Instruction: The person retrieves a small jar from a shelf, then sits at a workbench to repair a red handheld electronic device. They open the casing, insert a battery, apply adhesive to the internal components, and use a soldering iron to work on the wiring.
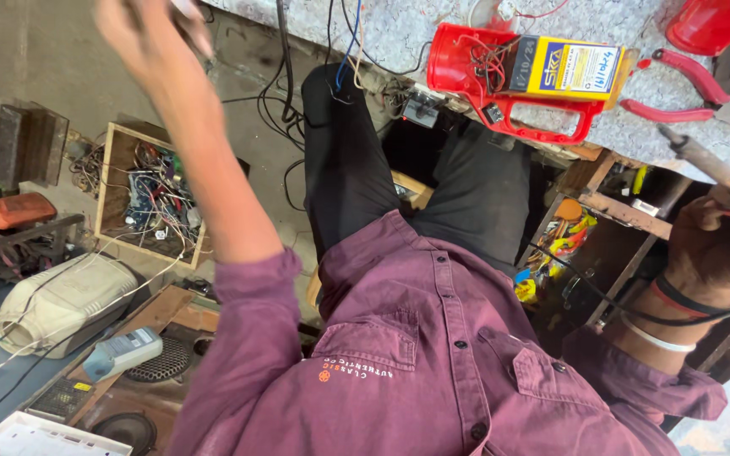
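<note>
Soft, even daylight is filling the scene; the raised left hand (149, 34) is blurring, perhaps from motion, and edges are bending slightly.

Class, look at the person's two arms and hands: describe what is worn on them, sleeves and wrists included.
Both arms wear the maroon button-up shirt, its sleeves pushed up toward the elbows. The left hand and forearm are bare of any bands. Below the right hand, the wrist carries a black-and-red band and a white bangle. No gloves.

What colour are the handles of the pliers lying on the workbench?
Red. The pliers lie on the speckled workbench, seen in the head view, upper right, beyond the right hand.
</note>
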`<state>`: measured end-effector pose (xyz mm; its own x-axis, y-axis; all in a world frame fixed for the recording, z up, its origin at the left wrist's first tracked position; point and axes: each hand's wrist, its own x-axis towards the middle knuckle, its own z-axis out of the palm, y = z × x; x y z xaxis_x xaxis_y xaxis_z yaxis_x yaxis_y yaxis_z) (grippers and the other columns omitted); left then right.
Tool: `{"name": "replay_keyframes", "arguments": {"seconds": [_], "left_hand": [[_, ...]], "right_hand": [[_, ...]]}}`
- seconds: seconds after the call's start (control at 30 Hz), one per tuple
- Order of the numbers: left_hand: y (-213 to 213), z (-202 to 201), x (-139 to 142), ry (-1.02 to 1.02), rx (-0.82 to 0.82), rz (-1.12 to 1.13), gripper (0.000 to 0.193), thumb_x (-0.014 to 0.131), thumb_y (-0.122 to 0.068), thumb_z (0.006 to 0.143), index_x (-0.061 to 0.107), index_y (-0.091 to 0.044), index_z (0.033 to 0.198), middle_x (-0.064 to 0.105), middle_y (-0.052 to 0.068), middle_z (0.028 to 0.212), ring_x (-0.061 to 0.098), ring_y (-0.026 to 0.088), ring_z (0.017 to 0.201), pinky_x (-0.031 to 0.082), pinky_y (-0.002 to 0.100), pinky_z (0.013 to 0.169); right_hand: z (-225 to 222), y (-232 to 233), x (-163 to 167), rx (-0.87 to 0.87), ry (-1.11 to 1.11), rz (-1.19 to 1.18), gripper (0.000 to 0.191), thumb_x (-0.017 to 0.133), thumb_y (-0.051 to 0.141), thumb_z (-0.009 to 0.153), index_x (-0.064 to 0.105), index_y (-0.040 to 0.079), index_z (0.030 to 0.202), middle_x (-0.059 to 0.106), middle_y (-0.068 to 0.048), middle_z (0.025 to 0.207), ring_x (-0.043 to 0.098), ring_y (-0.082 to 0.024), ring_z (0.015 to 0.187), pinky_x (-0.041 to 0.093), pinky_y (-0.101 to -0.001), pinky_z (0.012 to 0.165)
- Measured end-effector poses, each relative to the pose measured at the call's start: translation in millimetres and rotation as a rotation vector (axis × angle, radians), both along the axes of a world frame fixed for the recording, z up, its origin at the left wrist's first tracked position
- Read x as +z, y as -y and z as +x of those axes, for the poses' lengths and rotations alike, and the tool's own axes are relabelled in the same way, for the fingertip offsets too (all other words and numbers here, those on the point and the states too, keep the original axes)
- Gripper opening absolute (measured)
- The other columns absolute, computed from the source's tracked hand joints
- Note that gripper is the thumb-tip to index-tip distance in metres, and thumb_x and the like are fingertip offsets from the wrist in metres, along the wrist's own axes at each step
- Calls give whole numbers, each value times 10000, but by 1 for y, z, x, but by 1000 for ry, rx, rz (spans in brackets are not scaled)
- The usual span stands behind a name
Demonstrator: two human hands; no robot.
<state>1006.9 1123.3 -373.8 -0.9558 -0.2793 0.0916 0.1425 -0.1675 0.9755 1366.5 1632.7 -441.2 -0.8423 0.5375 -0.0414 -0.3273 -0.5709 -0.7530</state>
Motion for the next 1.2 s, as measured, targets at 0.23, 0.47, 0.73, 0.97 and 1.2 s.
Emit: {"name": "replay_keyframes", "arguments": {"seconds": [0.23, 0.47, 0.73, 0.97, 1.2], "left_hand": [[-78, 109, 4, 58, -688, 167, 299, 673, -336, 1121, 679, -37, 1103, 682, 17, 954, 512, 50, 657, 382, 212, 550], [-127, 147, 37, 44, -588, -422, 147, 792, -66, 919, 692, -17, 1015, 676, 30, 802, 524, 90, 606, 444, 241, 568], [-148, 144, 59, -554, -552, -479, 328, 847, -10, 893, 616, -75, 1116, 684, 50, 1132, 669, 227, 929, 565, 311, 820], [-158, 146, 61, -652, -490, -544, 332, 860, 19, 881, 630, -86, 1096, 670, 15, 1151, 643, 220, 968, 561, 319, 851], [-159, 145, 66, -721, -468, -618, 336, 862, 26, 867, 614, -69, 1073, 656, 21, 1141, 628, 250, 993, 558, 326, 852]], "right_hand": [[-12, 11, -12, 40, 33, -33, 411, 749, 237, 1013, 554, -16, 1272, 647, -147, 1095, 675, -210, 896, 521, -257, 715], [-35, 42, 9, 112, -76, 161, 321, 787, 215, 977, 566, 51, 1141, 605, -149, 954, 719, -292, 850, 501, -298, 623], [-42, 58, 16, 126, -129, 76, 324, 789, 201, 967, 557, 46, 1130, 586, -124, 946, 733, -271, 818, 561, -310, 652], [-40, 58, 21, 126, -137, 148, 304, 803, 181, 940, 616, 50, 1141, 605, -114, 936, 744, -233, 795, 630, -321, 667], [-37, 60, 22, 124, -126, 200, 303, 838, 169, 945, 606, 42, 1092, 574, -98, 899, 720, -233, 743, 616, -327, 649]]}}
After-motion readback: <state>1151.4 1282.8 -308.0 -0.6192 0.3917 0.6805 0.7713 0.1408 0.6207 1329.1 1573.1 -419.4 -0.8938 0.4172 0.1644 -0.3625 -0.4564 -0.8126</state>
